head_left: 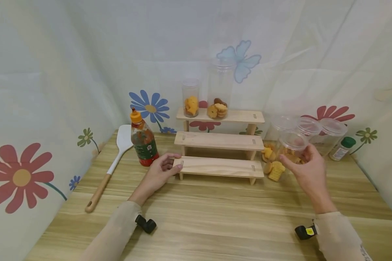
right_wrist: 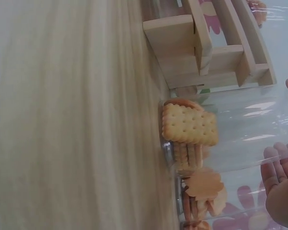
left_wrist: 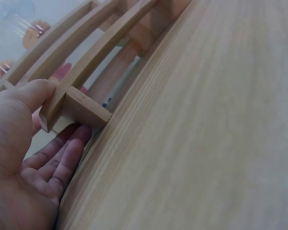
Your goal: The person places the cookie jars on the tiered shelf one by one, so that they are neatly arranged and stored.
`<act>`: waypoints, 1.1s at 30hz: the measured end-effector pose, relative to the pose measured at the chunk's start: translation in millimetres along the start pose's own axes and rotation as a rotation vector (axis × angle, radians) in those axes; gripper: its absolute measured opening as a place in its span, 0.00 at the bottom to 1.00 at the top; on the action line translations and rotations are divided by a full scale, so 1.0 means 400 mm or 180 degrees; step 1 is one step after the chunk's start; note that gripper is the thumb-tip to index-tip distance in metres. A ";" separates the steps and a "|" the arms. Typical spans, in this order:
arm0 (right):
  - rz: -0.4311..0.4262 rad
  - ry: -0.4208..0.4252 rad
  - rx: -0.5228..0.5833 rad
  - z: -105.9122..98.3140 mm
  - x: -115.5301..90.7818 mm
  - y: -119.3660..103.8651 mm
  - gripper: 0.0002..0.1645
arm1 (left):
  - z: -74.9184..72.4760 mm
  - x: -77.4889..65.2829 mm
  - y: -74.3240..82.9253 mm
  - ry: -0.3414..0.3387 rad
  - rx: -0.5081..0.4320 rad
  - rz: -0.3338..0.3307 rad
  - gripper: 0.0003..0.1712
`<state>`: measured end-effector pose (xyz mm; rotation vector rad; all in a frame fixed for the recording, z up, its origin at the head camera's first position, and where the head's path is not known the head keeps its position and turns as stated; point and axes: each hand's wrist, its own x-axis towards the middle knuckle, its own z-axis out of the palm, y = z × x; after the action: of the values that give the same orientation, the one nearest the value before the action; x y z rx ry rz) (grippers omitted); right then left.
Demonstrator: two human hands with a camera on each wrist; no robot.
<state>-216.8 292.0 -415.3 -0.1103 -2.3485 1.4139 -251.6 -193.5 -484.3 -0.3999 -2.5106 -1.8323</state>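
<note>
A three-step wooden rack (head_left: 219, 167) stands on the table. My left hand (head_left: 158, 169) grips the left end of its lowest step; the left wrist view shows the thumb on the board and the fingers (left_wrist: 67, 163) beside the end leg. To the right of the rack, my right hand (head_left: 308, 172) holds a clear lidded jar (head_left: 293, 140) between thumb and fingers, near its top. Rectangular crackers (right_wrist: 189, 124) lie in the bottom of this jar. On the rack's top step are a small jar with orange snacks (head_left: 191, 105) and a taller jar with round cookies (head_left: 218, 110).
Several more clear jars (head_left: 333, 127) stand behind the held one, beside a small green-capped bottle (head_left: 341, 149). Left of the rack are a red sauce bottle (head_left: 144, 143) and a white spatula with a wooden handle (head_left: 99, 192). A flowered curtain (head_left: 85, 72) encloses the table.
</note>
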 end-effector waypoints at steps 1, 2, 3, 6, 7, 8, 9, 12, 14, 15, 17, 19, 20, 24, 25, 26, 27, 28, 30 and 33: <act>-0.0021 0.0008 -0.0005 0.002 0.000 0.003 0.42 | 0.000 0.000 -0.001 0.0004 -0.0002 -0.0003 0.23; -0.0044 0.0015 -0.0016 0.003 0.000 0.005 0.41 | 0.000 0.001 -0.001 0.0004 -0.0002 -0.0004 0.23; -0.0054 0.0016 -0.0039 0.005 0.000 0.008 0.41 | 0.000 0.001 -0.002 0.0005 -0.0005 -0.0001 0.23; -0.0048 -0.0016 -0.0119 0.009 0.002 0.015 0.41 | -0.002 0.002 0.000 0.0006 -0.0016 0.0022 0.23; -0.0044 -0.0034 -0.0157 0.010 0.003 0.018 0.41 | -0.002 0.001 0.001 0.0006 -0.0021 0.0030 0.23; -0.0030 -0.0053 -0.0197 0.011 0.004 0.021 0.41 | -0.002 0.001 0.002 0.0005 -0.0023 0.0032 0.23; -0.0019 -0.0075 -0.0238 0.011 0.005 0.024 0.42 | -0.002 0.000 0.004 0.0006 -0.0025 0.0028 0.23; 0.0012 -0.0127 -0.0282 0.011 0.006 0.031 0.43 | -0.001 -0.002 0.008 0.0000 -0.0028 0.0001 0.23; 0.0014 -0.0140 -0.0290 0.011 0.005 0.036 0.43 | 0.000 -0.003 0.009 0.0000 -0.0017 -0.0020 0.23; 0.0008 -0.0149 -0.0286 0.011 0.005 0.038 0.43 | 0.000 -0.004 0.010 -0.0001 -0.0020 -0.0025 0.23; -0.0013 -0.0161 -0.0271 0.012 0.004 0.043 0.43 | 0.001 -0.005 0.011 -0.0002 -0.0016 -0.0027 0.23; -0.0057 -0.0166 -0.0257 0.014 0.004 0.045 0.41 | 0.001 -0.006 0.012 -0.0003 -0.0013 -0.0028 0.23; -0.0083 -0.0172 -0.0231 0.014 0.005 0.046 0.41 | 0.001 -0.007 0.013 -0.0001 -0.0012 -0.0025 0.23; -0.0187 -0.0180 -0.0168 0.015 0.005 0.047 0.39 | 0.002 -0.008 0.013 0.0000 -0.0009 -0.0014 0.23; -0.0202 -0.0185 -0.0164 0.014 0.005 0.047 0.39 | 0.002 -0.007 0.012 0.0001 -0.0008 -0.0011 0.23; -0.0208 -0.0198 -0.0160 0.014 0.005 0.048 0.38 | 0.002 -0.007 0.012 0.0000 -0.0010 -0.0008 0.23; -0.0212 -0.0215 -0.0164 0.013 0.005 0.049 0.38 | 0.002 -0.007 0.012 0.0002 -0.0011 -0.0004 0.23; -0.0205 -0.0237 -0.0174 0.013 0.005 0.051 0.38 | 0.002 -0.007 0.011 0.0005 -0.0012 0.0000 0.23; -0.0175 -0.0285 -0.0208 0.012 0.005 0.054 0.38 | 0.002 -0.007 0.010 0.0008 -0.0007 0.0006 0.23; -0.0113 -0.0368 -0.0248 0.011 0.002 0.057 0.39 | 0.002 -0.007 0.010 0.0014 0.0005 -0.0002 0.23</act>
<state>-222.2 299.8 -436.4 -0.0083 -2.4872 1.3455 -248.0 -192.1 -481.1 -0.3950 -2.5095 -1.8291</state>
